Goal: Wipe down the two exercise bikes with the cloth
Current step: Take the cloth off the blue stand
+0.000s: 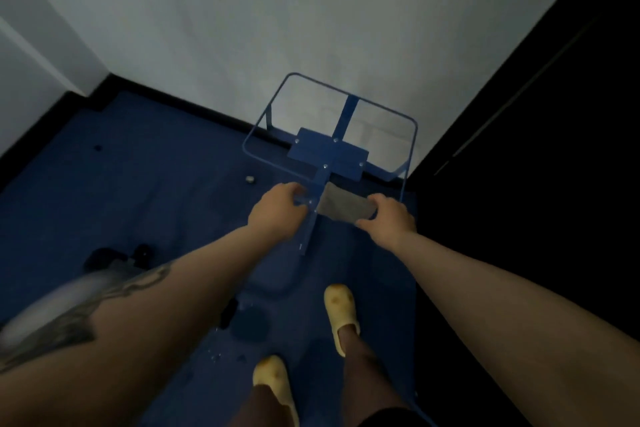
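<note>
Exercise bike frame (330,149), painted blue, stands on the blue floor (104,191) against the pale wall (277,10), near the corner where a dark panel (554,114) meets it. Its rounded rectangular handlebar loop rises toward the camera, crossed by a central bar with a bolted plate. Both forearms reach forward from the lower edge; the left one bears a dark tattoo. Left hand (275,210) grips the lower part of the central bar, its fingers curled round the metal. Right hand (389,217) holds the grey cloth (344,207), fingers curled over its right edge, thumb beneath. The cloth lies stretched between the two hands, its left end touching the central bar just beside the left hand. Two yellow slippers (341,308) stand on the floor below the hands, near the bike's base. A small pale object (250,179) lies on the floor left of the frame; what it is cannot be told.
</note>
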### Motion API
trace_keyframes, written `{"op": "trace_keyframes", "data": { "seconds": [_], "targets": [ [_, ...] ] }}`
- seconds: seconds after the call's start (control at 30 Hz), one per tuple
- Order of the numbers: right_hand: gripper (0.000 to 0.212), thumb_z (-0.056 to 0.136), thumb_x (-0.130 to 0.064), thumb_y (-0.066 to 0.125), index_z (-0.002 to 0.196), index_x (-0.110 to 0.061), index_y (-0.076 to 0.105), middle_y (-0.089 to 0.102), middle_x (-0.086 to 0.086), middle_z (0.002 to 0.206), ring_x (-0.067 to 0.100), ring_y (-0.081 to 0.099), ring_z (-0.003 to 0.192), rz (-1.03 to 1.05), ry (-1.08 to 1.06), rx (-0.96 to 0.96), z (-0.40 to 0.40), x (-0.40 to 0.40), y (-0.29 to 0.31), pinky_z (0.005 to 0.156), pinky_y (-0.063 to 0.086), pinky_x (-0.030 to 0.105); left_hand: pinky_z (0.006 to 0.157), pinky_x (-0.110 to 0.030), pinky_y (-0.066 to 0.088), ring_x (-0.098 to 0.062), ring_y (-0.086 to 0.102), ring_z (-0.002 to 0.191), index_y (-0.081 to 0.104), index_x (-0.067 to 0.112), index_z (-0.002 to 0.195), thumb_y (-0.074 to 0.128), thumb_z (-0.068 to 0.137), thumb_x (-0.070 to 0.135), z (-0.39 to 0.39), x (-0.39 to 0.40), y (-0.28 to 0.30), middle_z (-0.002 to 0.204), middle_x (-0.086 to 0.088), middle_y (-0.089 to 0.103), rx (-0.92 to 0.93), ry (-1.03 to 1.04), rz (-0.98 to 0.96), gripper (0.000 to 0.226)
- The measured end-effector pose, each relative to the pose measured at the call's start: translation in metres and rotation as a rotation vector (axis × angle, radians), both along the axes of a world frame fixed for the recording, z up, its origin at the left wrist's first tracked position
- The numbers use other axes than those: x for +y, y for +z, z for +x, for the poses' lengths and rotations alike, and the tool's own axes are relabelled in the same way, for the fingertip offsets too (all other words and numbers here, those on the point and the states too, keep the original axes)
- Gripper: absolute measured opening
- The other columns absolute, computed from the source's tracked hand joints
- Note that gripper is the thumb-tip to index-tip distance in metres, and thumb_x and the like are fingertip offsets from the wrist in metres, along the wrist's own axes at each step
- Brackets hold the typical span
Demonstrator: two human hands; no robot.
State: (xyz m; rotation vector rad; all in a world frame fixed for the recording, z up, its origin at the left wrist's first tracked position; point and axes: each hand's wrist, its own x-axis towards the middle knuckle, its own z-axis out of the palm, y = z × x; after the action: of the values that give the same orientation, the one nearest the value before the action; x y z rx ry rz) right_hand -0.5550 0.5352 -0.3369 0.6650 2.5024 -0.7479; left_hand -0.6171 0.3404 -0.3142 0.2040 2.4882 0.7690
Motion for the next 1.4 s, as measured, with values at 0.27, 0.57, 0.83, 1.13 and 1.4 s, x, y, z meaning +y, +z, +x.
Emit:
{"op": "trace_keyframes", "data": {
  "seconds": [0.27,0.57,0.83,1.13,1.4],
  "targets": [
    [0.034,0.09,-0.029,0.067,0.123,-0.021,0.062,0.063,0.004,0.121,0.025,0.055,0.114,0.093,0.076,-0.015,-0.059,0.014,-0.066,0.094,0.049,0.039,0.098,-0.039,0.045,-0.023,0.053,0.12,0.058,0.023,0.126,0.053,0.089,0.021,-0.03,0.026,-0.057,0.133,-0.002,0.055,-0.085,0.112,0.008,0.037],
    [0.019,0.097,-0.026,0.055,0.098,-0.016,0.071,0.066,0.002,0.099,0.02,0.062,0.091,0.211,0.232,0.131,-0.055,0.023,-0.056,0.065,0.044,0.028,0.099,-0.041,0.044,-0.022,0.053,0.119,0.058,0.026,0.125,0.054,0.089,0.022,-0.021,0.023,-0.048,0.13,0.0,0.055,-0.104,0.131,0.048,0.037],
    [0.017,0.103,-0.036,0.039,0.099,-0.02,0.041,0.06,-0.004,0.078,0.017,0.056,0.065,0.111,0.122,0.408,-0.005,-0.038,0.009,0.047,0.033,0.03,0.098,-0.039,0.045,-0.019,0.053,0.118,0.057,0.026,0.126,0.053,0.09,0.022,0.02,-0.043,0.007,0.131,0.003,0.055,0.001,0.118,0.036,0.036],
    [0.017,0.094,-0.037,0.061,0.087,-0.021,0.057,0.063,-0.007,0.079,0.009,0.06,0.072,-0.305,-0.183,0.66,0.083,-0.122,0.112,0.058,0.048,0.026,0.099,-0.032,0.043,-0.014,0.052,0.119,0.058,0.025,0.127,0.058,0.092,0.023,0.112,-0.115,0.091,0.131,0.005,0.057,0.153,0.179,0.199,0.035],
    [0.012,0.079,-0.03,0.079,0.088,-0.027,0.074,0.074,-0.008,0.084,0.01,0.069,0.083,-0.841,-0.385,0.601,0.187,-0.172,0.18,0.063,0.052,0.023,0.094,-0.024,0.037,-0.01,0.05,0.121,0.059,0.028,0.125,0.058,0.093,0.024,0.23,-0.167,0.126,0.131,0.008,0.056,0.287,0.267,0.273,0.032]
  ]
}}
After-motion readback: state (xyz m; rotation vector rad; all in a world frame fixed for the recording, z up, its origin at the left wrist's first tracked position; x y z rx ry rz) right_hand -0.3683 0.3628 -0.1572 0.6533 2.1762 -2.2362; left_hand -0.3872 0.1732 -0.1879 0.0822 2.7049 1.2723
